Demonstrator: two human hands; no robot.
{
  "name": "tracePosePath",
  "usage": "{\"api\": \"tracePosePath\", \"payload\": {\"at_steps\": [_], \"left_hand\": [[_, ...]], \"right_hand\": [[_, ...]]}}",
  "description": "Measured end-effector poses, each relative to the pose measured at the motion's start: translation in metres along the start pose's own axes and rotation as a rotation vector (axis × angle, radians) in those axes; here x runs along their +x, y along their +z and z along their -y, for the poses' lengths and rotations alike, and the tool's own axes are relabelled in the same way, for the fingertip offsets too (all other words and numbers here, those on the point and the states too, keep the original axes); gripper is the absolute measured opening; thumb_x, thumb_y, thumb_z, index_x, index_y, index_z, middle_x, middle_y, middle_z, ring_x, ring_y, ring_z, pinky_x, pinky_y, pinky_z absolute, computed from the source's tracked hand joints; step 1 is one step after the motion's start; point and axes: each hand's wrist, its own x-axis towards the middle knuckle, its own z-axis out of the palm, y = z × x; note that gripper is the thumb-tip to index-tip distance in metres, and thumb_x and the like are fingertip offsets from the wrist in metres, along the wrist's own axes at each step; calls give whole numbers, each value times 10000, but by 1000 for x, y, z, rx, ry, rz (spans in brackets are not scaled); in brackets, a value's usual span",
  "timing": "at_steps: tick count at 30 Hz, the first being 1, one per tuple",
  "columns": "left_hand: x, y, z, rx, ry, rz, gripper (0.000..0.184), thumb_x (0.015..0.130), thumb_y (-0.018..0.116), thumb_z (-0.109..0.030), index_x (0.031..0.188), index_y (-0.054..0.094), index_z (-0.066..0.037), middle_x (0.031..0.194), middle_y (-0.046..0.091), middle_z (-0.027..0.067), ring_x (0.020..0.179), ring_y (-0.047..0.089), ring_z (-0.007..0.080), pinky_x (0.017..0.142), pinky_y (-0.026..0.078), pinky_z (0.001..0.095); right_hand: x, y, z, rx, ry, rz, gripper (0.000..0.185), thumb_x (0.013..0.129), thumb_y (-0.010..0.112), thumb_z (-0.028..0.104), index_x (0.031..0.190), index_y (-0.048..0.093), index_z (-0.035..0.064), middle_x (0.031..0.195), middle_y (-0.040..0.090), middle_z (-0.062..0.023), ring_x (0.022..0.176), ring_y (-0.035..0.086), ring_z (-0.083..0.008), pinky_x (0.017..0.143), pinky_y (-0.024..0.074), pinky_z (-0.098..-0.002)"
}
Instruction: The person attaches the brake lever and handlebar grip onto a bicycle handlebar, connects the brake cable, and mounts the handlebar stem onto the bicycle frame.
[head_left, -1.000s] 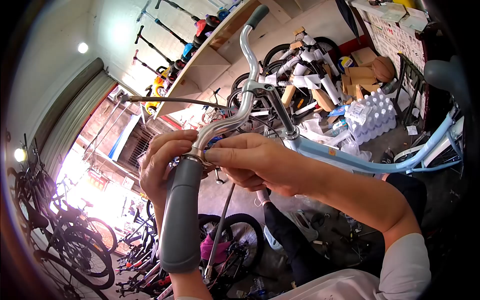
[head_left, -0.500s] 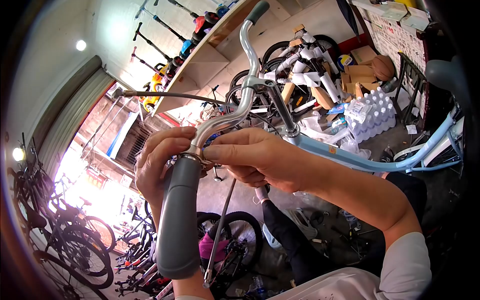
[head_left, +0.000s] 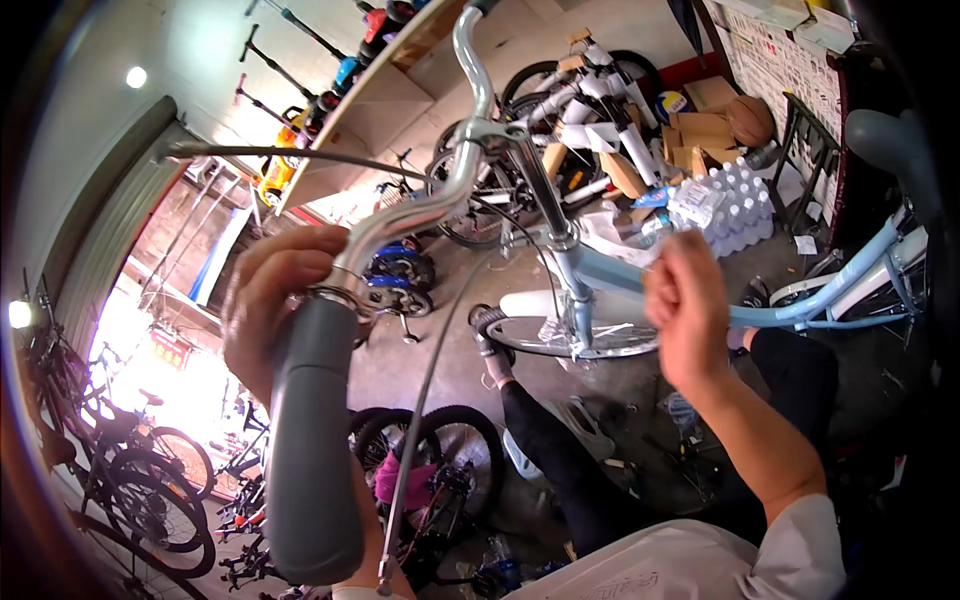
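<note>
The silver handlebar (head_left: 420, 212) of a light blue bicycle (head_left: 600, 268) crosses the upper middle, with a dark grey grip (head_left: 315, 450) on its near end. My left hand (head_left: 265, 300) is closed around the bar just above that grip, at a thin metal ring (head_left: 340, 293). Away from the bar, my right hand (head_left: 690, 310) is raised in front of the blue frame with its fingers curled together; whatever may be in them is hidden. A brake cable (head_left: 425, 390) with a metal end hangs beside the grip.
Shrink-wrapped water bottles (head_left: 722, 205), cardboard boxes (head_left: 700, 140) and a basketball (head_left: 749, 121) stand at the back right. Wrapped bicycles (head_left: 590, 110) lean behind. Several bikes (head_left: 150, 470) line the left side. Loose tools (head_left: 695, 465) lie on the floor by my legs.
My right hand has left the ring by the grip and moved right and a little down. My left hand stays on the bar, which sits further left and lower in view.
</note>
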Motion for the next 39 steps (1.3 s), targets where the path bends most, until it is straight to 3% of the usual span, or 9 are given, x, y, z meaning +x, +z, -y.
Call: {"api": "tracePosePath", "payload": {"at_steps": [2, 4, 7, 9, 12, 15, 19, 26, 39], "left_hand": [[-2, 3, -2, -11, -37, -52, 359, 712, 830, -107, 985, 627, 7, 979, 702, 184, 900, 695, 261, 791, 556, 347], [-2, 3, -4, -7, -42, -43, 362, 708, 831, -106, 986, 628, 5, 973, 702, 185, 899, 696, 263, 794, 556, 351], [0, 2, -2, 30, 8, -13, 375, 691, 840, -111, 985, 632, -3, 965, 700, 188, 895, 697, 269, 801, 558, 359], [-3, 5, -2, 10, -28, -50, 388, 685, 849, -135, 982, 635, -7, 966, 702, 188, 899, 697, 271, 794, 559, 359], [-3, 2, -1, 57, -3, -41, 388, 700, 848, -171, 976, 631, -5, 970, 702, 189, 893, 694, 272, 781, 559, 358], [-4, 4, -1, 72, -17, -67, 384, 715, 846, -195, 955, 618, -1, 966, 702, 193, 888, 690, 263, 773, 553, 350], [-6, -2, 4, 117, 7, -7, 288, 824, 751, -200, 969, 599, -2, 978, 696, 210, 877, 678, 256, 767, 549, 349], [-12, -4, 11, -8, 16, 17, 515, 715, 844, -193, 1104, 567, 0, 1053, 670, 234, 934, 681, 286, 791, 571, 357], [-2, 12, -8, -16, -14, -83, 290, 756, 831, -152, 922, 645, -4, 939, 710, 168, 825, 692, 241, 751, 543, 337]], "right_hand": [[-17, -85, -51, -70, 33, -307, 193, 1013, 563, 304, 988, 526, 117, 768, 441, 41, 561, 367, -54, 527, 334, -246], [-64, -174, -105, -30, 406, -615, 207, 953, 584, 131, 1158, 552, 125, 883, 497, 5, 704, 507, -112, 667, 472, -257], [-152, -305, -199, -42, 573, -720, 331, 821, 473, -99, 1086, 526, 91, 999, 528, -37, 829, 593, -171, 838, 537, -321], [-180, -298, -192, -60, 714, -802, 346, 822, 492, -128, 1105, 523, 68, 1050, 577, -74, 915, 648, -216, 873, 548, -358], [-197, -302, -202, -97, 702, -733, 261, 888, 509, -72, 1119, 520, 50, 1020, 617, -94, 883, 683, -240, 822, 584, -382], [-178, -262, -179, -8, 670, -640, 120, 1006, 561, 139, 1071, 558, 38, 938, 668, -114, 825, 712, -242, 737, 620, -392], [-144, -235, -168, -4, 621, -523, 122, 1001, 587, 158, 1039, 579, 42, 923, 673, -94, 818, 702, -215, 746, 602, -358], [-124, -240, -164, -151, 669, -496, 237, 850, 558, -109, 1061, 558, -2, 1020, 624, -90, 938, 691, -239, 853, 580, -369], [-153, -252, -192, -69, 701, -578, 178, 873, 581, -91, 996, 594, 36, 943, 666, -80, 884, 700, -221, 797, 599, -359]]}}
